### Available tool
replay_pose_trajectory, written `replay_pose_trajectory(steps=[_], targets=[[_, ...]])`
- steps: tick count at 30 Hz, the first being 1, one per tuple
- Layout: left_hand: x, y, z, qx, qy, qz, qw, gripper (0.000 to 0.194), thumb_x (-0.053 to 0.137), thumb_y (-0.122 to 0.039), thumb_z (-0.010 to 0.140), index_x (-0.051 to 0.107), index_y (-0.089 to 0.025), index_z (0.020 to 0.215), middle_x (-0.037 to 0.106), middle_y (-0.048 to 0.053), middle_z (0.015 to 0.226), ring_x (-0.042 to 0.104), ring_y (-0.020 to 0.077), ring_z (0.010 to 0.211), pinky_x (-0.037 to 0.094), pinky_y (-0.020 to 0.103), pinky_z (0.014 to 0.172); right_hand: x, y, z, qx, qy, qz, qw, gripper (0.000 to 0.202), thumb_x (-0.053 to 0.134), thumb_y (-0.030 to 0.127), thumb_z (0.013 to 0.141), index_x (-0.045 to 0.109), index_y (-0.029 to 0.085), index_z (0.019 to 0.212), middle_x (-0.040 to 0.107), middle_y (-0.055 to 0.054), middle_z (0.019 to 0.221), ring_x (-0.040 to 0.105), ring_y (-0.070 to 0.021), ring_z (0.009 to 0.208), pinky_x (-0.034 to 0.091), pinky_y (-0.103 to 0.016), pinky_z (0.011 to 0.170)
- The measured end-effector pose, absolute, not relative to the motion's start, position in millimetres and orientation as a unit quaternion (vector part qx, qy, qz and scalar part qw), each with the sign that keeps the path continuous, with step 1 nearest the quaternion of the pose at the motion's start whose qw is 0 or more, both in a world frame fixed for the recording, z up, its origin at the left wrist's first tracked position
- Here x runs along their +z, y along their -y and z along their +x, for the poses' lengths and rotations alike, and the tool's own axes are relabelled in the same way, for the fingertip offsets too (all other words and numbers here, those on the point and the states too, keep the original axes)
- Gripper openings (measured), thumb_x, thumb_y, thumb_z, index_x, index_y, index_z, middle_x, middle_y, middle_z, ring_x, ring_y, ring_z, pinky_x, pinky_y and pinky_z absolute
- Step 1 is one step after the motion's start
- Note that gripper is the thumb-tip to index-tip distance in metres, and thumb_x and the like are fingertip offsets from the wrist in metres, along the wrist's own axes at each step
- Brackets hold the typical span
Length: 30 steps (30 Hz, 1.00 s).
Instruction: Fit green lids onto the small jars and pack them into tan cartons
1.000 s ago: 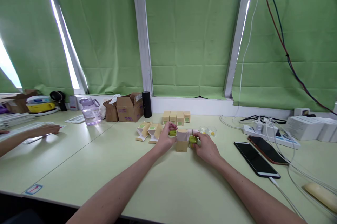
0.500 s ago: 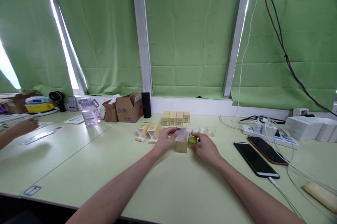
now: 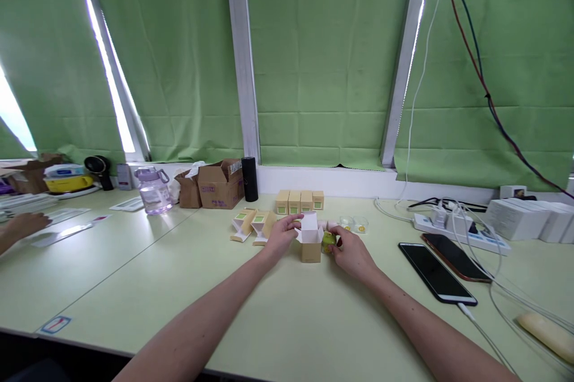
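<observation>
A small brown cardboard box [image 3: 311, 251] stands upright in front of me, its white-lined lid raised and its side flaps spread. My left hand [image 3: 281, 235] pinches at the left edge of this box, by the lid and flap. Just right of the box, my right hand [image 3: 352, 251] grips a small jar with a green top [image 3: 329, 240] between thumb and fingers. Behind the right hand are two small clear containers with yellow spots [image 3: 360, 225]. Two flat-lying cartons with green labels [image 3: 262, 222] rest left of my left hand.
Several closed small boxes [image 3: 295, 201] stand behind. A larger carton [image 3: 219, 183], a black cylinder [image 3: 249, 179] and a purple water bottle [image 3: 155, 191] are at back left. Two phones [image 3: 437, 274], a power strip [image 3: 461, 235] and cables lie right. Another person's hand [image 3: 27, 225] is far left.
The box's lid now stands up and its side flaps have spread out, with the box slightly turned. The jar stays beside it in my right hand. The other person's hand shifted left.
</observation>
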<state>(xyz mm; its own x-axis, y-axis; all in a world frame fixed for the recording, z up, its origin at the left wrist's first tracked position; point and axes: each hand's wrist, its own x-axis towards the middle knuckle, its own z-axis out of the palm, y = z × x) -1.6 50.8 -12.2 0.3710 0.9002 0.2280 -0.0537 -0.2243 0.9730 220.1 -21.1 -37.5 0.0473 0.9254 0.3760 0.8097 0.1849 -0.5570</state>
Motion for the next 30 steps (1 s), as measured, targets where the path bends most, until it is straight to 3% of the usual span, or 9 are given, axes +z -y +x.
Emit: replay_pose_trajectory(steps=[7,13,18,23,30], targets=[[-10.6,-46.7,-0.4,0.419,-0.38,0.619,0.544,0.071,0.056,-0.007,0.057,0.066,-0.011,0.127,0.069,0.009,0.097,0.061,0.0174,0.084,0.04,0.026,0.071,-39.2,21.1,220.7,0.08,0.687,-0.627,0.359,0.03,0.06,0.014,0.084,0.063,0.022,0.112,0.072,-0.008,0.105,0.066,-0.024,0.09,0.045,-0.032,0.076],[-7.7,-42.9,0.3,0.417,-0.379,0.619,0.547,0.072,0.056,-0.004,0.054,0.067,-0.012,0.125,0.069,0.009,0.096,0.063,0.0224,0.095,0.041,0.026,0.072,-38.8,20.9,219.8,0.071,0.68,-0.629,0.372,0.029,0.06,0.014,0.082,0.063,0.023,0.11,0.072,-0.007,0.101,0.065,-0.0234,0.086,0.046,-0.033,0.074],[-8.1,-45.2,-2.1,0.417,-0.391,0.626,0.531,0.07,0.057,-0.005,0.054,0.07,-0.012,0.122,0.07,0.01,0.098,0.063,0.0241,0.099,0.041,0.027,0.074,-30.4,22.7,220.9,0.072,0.643,-0.599,0.472,0.025,0.06,0.022,0.085,0.061,0.024,0.11,0.071,-0.006,0.103,0.065,-0.0224,0.084,0.051,-0.035,0.072],[-9.5,-44.6,-2.1,0.411,-0.382,0.627,0.541,0.071,0.056,-0.005,0.053,0.071,-0.012,0.123,0.072,0.011,0.098,0.064,0.0226,0.094,0.04,0.026,0.07,-16.2,28.2,217.5,0.102,0.584,-0.509,0.624,0.033,0.063,0.038,0.09,0.06,0.024,0.119,0.07,-0.01,0.112,0.067,-0.0257,0.096,0.058,-0.036,0.069],[-11.7,-35.5,6.9,0.399,-0.297,0.643,0.582,0.071,0.056,-0.008,0.053,0.07,-0.012,0.123,0.076,0.012,0.102,0.068,0.0245,0.097,0.044,0.026,0.071,-9.6,41.9,198.4,0.126,0.623,-0.387,0.668,0.036,0.058,0.039,0.099,0.054,0.026,0.132,0.067,-0.01,0.122,0.067,-0.0237,0.103,0.058,-0.044,0.093]])
